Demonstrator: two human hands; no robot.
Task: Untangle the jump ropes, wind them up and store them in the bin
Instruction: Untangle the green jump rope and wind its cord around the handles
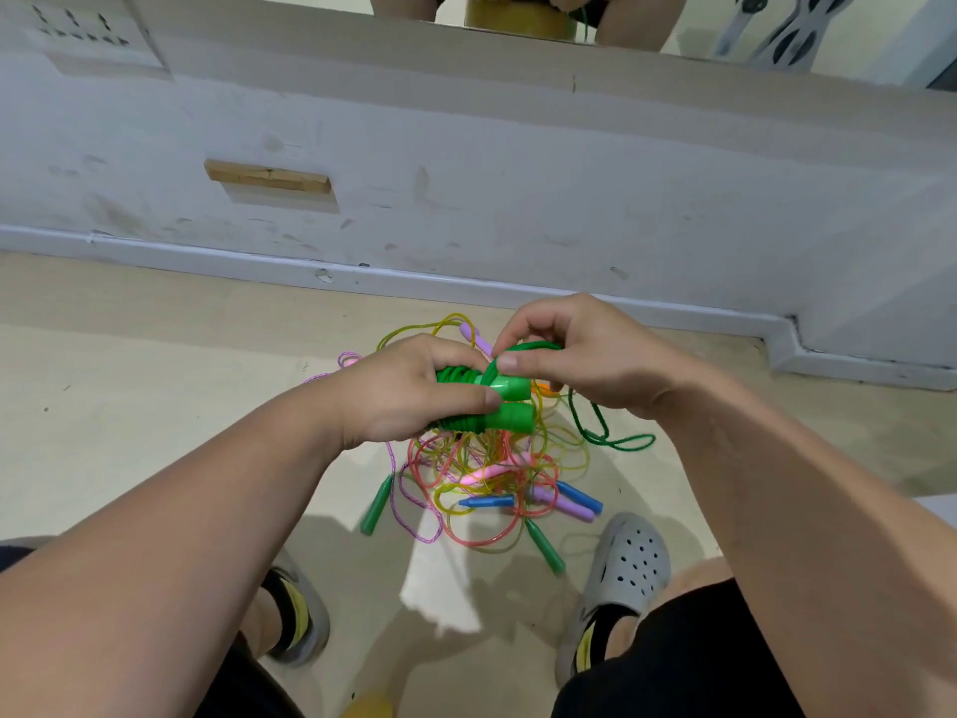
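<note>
My left hand [409, 391] grips the two green handles [510, 404] of a green jump rope, with green cord wound round them. My right hand [575, 355] pinches the green cord [538, 346] just above the handles. A loose loop of that cord [616, 440] hangs to the right, down to the floor. Below my hands lies a tangled pile of ropes [487, 479] in yellow, red, pink and purple, with blue, purple, pink and dark green handles [377, 505]. No bin shows on the floor; a yellow object [520, 20] appears in the mirror at the top.
My two feet in grey clogs [616, 577] stand left and right of the pile on a beige floor. A white wall with a baseboard [466, 282] runs just behind the pile. A mirror edge at the top reflects a person's legs.
</note>
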